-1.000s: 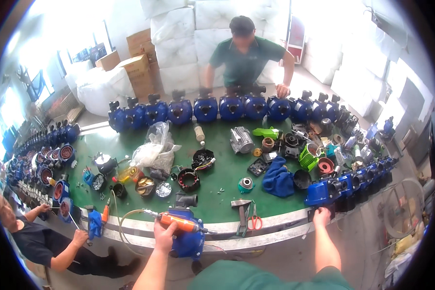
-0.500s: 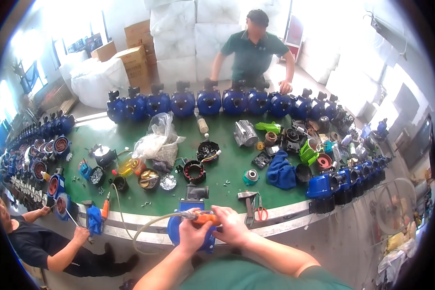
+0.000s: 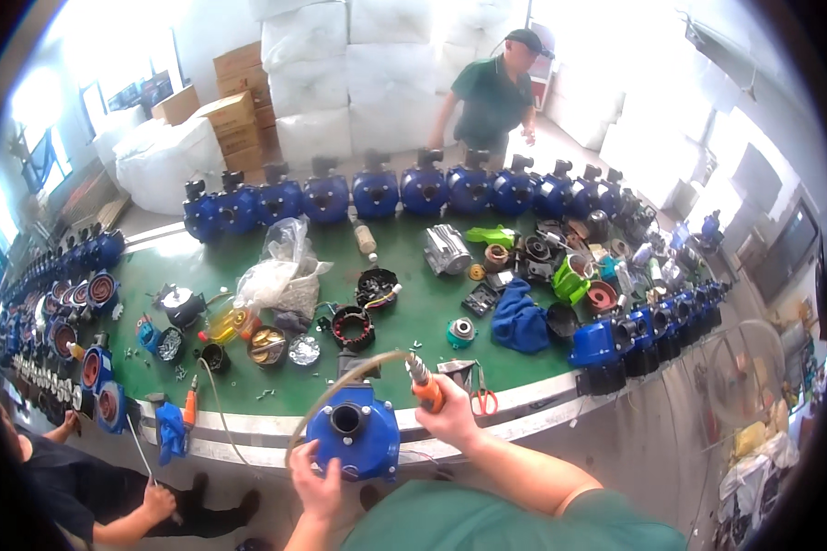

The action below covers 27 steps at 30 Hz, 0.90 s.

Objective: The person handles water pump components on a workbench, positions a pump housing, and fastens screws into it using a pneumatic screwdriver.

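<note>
At the near table edge stands a blue pump [image 3: 374, 432] with a round black port facing up. My left hand [image 3: 317, 482] is beside its lower left side, fingers apart and holding nothing; whether the fingertips touch the casing I cannot tell. To the right of the pump, my right hand [image 3: 452, 418] is closed round an orange air screwdriver [image 3: 424, 384], raised above the table edge. From its upper metal end an air hose [image 3: 333, 393] arches left over the pump. Beside this hand lie a hammer [image 3: 458, 369] and red-handled scissors [image 3: 483, 401].
Several blue pumps [image 3: 375, 190] line the far edge of the green table [image 3: 400, 317]. A second orange driver [image 3: 191, 404] is at the left edge. Blue cloth [image 3: 521, 320] and a wound stator [image 3: 352, 326] lie mid-table. A co-worker [image 3: 110, 505] works at left; another person [image 3: 494, 101] stands behind.
My hands have come apart from the air screwdriver: the right lifted it up and right, the left moved down by the pump. The far person turned and moved right. My view shifted slightly.
</note>
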{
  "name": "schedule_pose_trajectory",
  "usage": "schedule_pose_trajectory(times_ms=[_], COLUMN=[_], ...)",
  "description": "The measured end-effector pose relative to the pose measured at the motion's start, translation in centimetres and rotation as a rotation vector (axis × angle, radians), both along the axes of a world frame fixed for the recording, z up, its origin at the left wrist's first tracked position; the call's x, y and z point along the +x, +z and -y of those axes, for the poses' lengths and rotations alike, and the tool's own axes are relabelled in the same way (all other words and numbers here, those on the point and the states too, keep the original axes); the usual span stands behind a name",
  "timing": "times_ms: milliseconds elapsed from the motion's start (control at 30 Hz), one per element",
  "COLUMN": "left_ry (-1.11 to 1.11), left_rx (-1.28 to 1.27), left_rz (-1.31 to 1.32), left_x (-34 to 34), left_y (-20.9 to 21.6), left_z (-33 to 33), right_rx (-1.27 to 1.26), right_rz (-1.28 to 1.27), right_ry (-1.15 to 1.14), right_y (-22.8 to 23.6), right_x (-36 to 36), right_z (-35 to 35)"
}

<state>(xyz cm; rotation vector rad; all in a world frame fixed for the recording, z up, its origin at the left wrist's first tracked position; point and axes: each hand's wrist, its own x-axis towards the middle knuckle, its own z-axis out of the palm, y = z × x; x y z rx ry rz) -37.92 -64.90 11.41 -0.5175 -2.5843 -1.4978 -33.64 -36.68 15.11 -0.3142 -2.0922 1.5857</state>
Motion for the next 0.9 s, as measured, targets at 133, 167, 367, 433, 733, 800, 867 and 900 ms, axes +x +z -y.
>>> schedule_pose_trajectory(times_ms=[133,167,367,433,733,800,867,900], left_ry=[0.121,0.099,0.072,0.086,-0.060,-0.043,-0.018,-0.022], left_rx=[-0.044,-0.138,0.034,0.069,0.421,0.385,0.346,0.343], left_rz=[0.018,0.016,0.239,0.352,0.866,0.971,1.027,1.030], left_x=[0.2,-0.4,-2.5,-2.7,-3.4,-5.2,-6.0,-6.5], left_y=[-3.7,-4.2,-8.0,-7.6,-6.1,-5.8,-5.9,-5.5], left_z=[2.0,1.9,0.8,0.8,3.3,3.5,3.5,3.5], right_rx=[0.054,-0.042,-0.567,-0.608,-0.520,-0.560,-0.544,-0.552], right_rz=[0.008,-0.049,-0.124,-0.127,-0.172,-0.173,-0.185,-0.194], right_ry=[-0.024,0.002,0.140,0.185,0.194,0.195,0.187,0.231], right_y=[0.4,0.0,0.9,-0.6,-6.4,-7.3,-7.7,-7.2], right_x=[-1.9,-2.4,-6.0,-7.5,-9.1,-9.1,-9.0,-8.9], right_z=[-2.0,-2.6,-1.4,-0.8,1.9,2.1,1.9,1.9])
